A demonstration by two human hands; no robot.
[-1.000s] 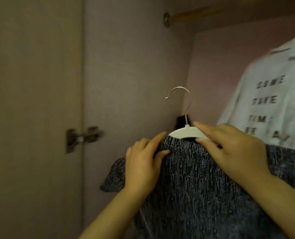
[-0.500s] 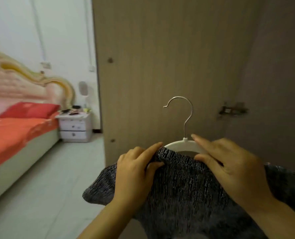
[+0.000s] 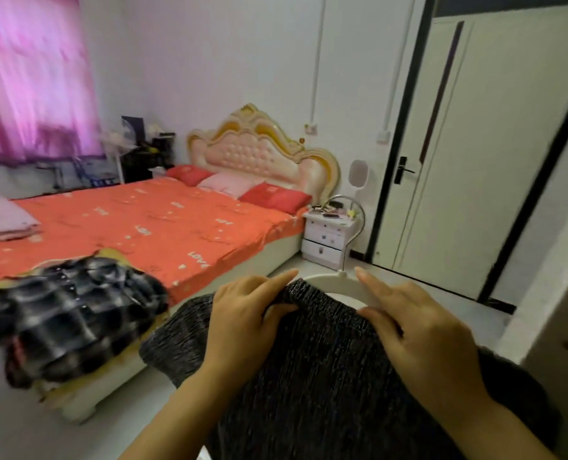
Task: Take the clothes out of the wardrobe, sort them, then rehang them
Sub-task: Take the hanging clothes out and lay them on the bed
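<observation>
A dark grey sparkly knit top (image 3: 325, 366) hangs on a white hanger (image 3: 334, 281) with a metal hook, held in front of me. My left hand (image 3: 242, 320) pinches the top's collar at its left side. My right hand (image 3: 422, 333) grips the right shoulder of the top and the hanger arm under it. On the near corner of the bed (image 3: 136, 227) lies a pile of clothes (image 3: 67, 310), a dark plaid garment on top with something yellow beneath. The wardrobe's interior is out of view.
A white nightstand (image 3: 329, 237) stands right of the bed's headboard. Beyond it is a white door with a black handle (image 3: 405, 169). A pale panel edge (image 3: 561, 310) runs along the right. Pink curtains (image 3: 30, 78) hang at the far left. Pale floor lies between me and the bed.
My view has swung left from the wardrobe interior and door to the bedroom. Both hands keep the same hold on the top and hanger, which came out with me.
</observation>
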